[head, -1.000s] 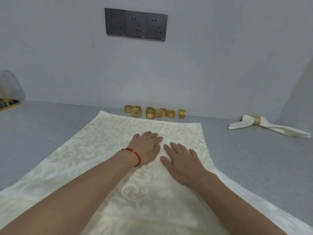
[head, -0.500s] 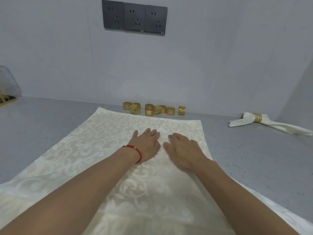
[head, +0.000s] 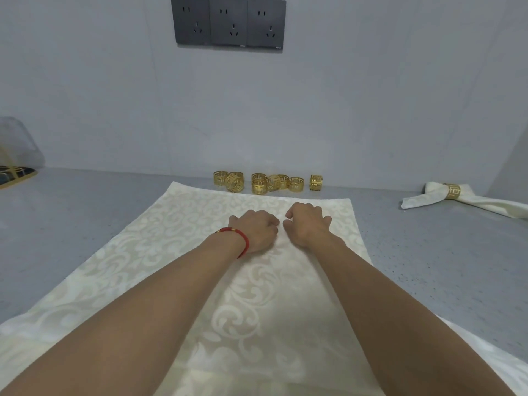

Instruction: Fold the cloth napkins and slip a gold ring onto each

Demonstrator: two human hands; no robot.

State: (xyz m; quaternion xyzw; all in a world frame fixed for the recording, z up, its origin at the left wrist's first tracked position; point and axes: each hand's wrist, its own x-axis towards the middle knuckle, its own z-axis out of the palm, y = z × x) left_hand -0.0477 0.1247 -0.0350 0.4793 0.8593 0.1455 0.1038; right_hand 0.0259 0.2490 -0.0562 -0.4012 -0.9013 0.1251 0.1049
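Observation:
A cream damask napkin (head: pixel 177 252) lies spread flat on the grey counter (head: pixel 71 212), reaching from the near edge almost to the wall. My left hand (head: pixel 257 231), with a red cord at the wrist, and my right hand (head: pixel 307 224) sit side by side near the napkin's far edge. The fingers of both hands are curled down into the cloth and pinch it; the fingertips are hidden. Several loose gold rings (head: pixel 268 182) stand in a cluster just beyond the napkin, against the wall.
A folded napkin (head: pixel 485 202) with a gold ring (head: pixel 452 191) on it lies at the far right of the counter. A tray under a clear cover (head: pixel 17 167) sits at the far left. A dark socket panel (head: pixel 228 21) is on the wall above.
Both hands slid forward over the napkin toward its far edge. Their fingers lay flat and spread before; now they are curled into the cloth.

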